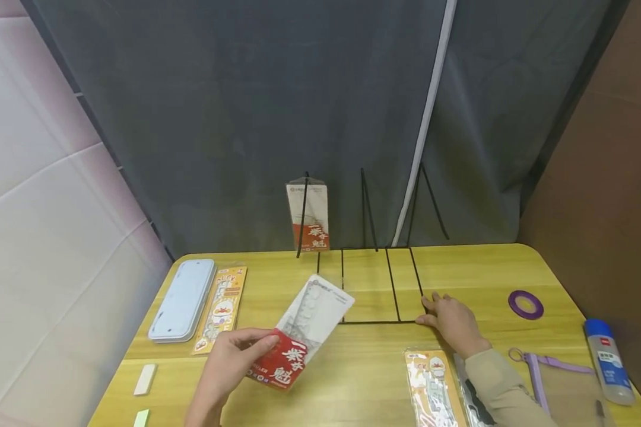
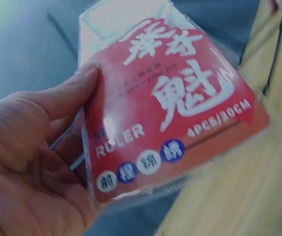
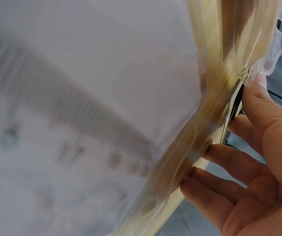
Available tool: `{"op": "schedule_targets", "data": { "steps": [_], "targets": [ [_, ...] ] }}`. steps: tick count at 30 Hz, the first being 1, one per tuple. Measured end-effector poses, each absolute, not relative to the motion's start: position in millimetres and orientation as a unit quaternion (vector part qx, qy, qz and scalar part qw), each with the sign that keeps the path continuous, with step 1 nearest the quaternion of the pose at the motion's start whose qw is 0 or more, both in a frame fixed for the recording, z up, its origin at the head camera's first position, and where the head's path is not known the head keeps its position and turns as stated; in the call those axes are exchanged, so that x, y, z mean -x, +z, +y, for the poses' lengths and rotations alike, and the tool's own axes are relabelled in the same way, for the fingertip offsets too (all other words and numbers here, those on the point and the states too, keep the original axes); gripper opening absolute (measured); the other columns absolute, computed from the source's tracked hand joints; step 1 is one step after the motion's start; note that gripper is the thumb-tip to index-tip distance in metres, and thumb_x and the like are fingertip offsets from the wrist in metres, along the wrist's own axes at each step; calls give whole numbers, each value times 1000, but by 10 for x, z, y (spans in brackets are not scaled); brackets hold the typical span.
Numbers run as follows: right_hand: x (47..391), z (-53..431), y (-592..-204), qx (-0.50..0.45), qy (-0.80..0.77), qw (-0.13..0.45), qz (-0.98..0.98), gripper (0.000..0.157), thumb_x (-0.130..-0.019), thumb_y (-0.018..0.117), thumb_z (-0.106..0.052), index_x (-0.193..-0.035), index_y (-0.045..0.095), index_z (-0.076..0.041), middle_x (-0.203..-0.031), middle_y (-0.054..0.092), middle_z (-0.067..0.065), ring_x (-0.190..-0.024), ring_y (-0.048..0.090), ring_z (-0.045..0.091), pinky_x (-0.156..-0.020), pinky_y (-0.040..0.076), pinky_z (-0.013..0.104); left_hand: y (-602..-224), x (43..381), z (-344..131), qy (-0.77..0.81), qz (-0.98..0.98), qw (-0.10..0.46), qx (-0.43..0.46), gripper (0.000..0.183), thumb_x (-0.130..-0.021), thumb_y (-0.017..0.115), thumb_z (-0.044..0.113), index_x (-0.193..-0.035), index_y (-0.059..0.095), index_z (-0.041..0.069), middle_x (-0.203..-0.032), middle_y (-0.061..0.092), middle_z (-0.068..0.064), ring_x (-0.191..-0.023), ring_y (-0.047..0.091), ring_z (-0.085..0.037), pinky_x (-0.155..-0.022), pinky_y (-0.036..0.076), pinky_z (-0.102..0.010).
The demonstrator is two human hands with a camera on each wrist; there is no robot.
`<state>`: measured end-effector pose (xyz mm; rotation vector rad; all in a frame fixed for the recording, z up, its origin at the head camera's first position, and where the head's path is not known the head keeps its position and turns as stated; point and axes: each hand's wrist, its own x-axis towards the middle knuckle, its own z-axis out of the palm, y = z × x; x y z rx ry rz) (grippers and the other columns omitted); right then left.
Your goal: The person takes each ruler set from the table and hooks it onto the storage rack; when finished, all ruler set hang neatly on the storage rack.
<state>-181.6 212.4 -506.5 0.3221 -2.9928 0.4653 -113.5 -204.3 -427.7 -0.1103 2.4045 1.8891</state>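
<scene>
My left hand (image 1: 227, 359) pinches a clear-sleeved ruler set (image 1: 320, 308) by its red lower end, thumb on the front. In the left wrist view the red card (image 2: 131, 105) reads "RULER 4PCS/20CM". A black wire rack (image 1: 371, 322) lies along the back of the table with thin uprights rising from it. Its front right corner is held between the thumb and fingers of my right hand (image 1: 454, 323). Another red-and-white ruler set (image 1: 315, 210) stands against the rack's left upright. In the right wrist view, a blurred clear ruler packet (image 3: 81, 113) fills the foreground before my fingers.
At left lie a pale tin case (image 1: 184, 299), an orange packet (image 1: 224, 305) and a white eraser (image 1: 145, 379). To the right are another orange packet (image 1: 435, 385), a purple tape roll (image 1: 526, 304), a mesh pouch (image 1: 571, 388) and a blue-capped bottle (image 1: 609, 362).
</scene>
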Motion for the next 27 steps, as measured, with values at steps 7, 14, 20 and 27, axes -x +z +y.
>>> {"op": "schedule_targets", "data": {
  "steps": [7, 14, 20, 27],
  "targets": [
    [1819, 2139, -5075, -102, 158, 40, -981, 57, -79, 68, -35, -124, 58, -3, -127, 48, 30, -112, 47, 51, -80, 47, 57, -4167, 1217, -1634, 651, 754, 4, -94, 17, -76, 77, 19, -89, 75, 8, -80, 69, -9, -71, 64, -19, -59, 55, -35],
    [1835, 2118, -5062, -105, 157, 52, -981, 57, -78, 70, -38, -122, 60, -3, -125, 50, 31, -108, 50, 51, -77, 48, 56, -4118, 1294, -1412, 684, 724, -25, -81, 20, -78, 75, 16, -93, 74, 4, -83, 70, -10, -72, 64, -20, -58, 55, -36],
    [1837, 2120, -5046, -104, 136, 53, -984, 54, -79, 69, -34, -123, 59, -4, -125, 51, 29, -107, 51, 50, -75, 50, 54, -3982, 1274, -1306, 697, 716, -33, -24, 18, -77, 76, 12, -92, 74, 2, -85, 70, -11, -71, 65, -19, -60, 56, -35],
    [1829, 2123, -5048, -103, 140, 47, -984, 54, -80, 69, -33, -124, 59, -4, -126, 50, 30, -108, 50, 50, -76, 49, 55, -3896, 1250, -1273, 691, 723, -27, -6, 16, -79, 74, 9, -92, 73, 1, -86, 71, -11, -69, 65, -19, -59, 55, -35]
  ]
}}
